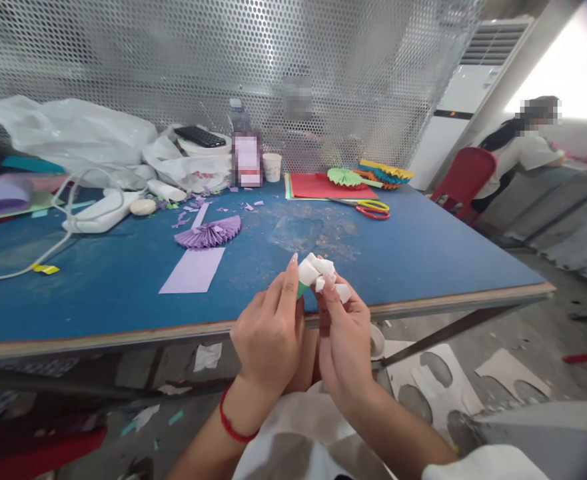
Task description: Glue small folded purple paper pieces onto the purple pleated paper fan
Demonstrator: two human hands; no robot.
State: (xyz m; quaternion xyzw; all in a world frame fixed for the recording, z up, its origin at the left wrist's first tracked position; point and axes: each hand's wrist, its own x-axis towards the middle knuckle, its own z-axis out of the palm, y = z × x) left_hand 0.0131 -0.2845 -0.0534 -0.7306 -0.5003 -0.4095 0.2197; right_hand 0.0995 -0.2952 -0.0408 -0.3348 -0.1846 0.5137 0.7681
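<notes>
A crumpled white tissue (310,269) is held between my two hands above the table's front edge. My left hand (270,327) is closed on its left side, its index finger pointing up along it; a small green patch (302,289) shows beside these fingers. My right hand (346,333) pinches the folds from the right, thumb in front. Beyond them on the table lie a pleated purple paper fan (210,233) with a paper strip handle and a flat lilac paper sheet (192,271). What my lower fingers do is partly hidden.
Scissors (373,209) with red and yellow handles lie by a stack of coloured paper (318,187) and pleated fans (346,177). A bottle (247,157), paper cup (272,167), white power strip (103,210) and plastic bags (68,133) line the back. A person sits far right.
</notes>
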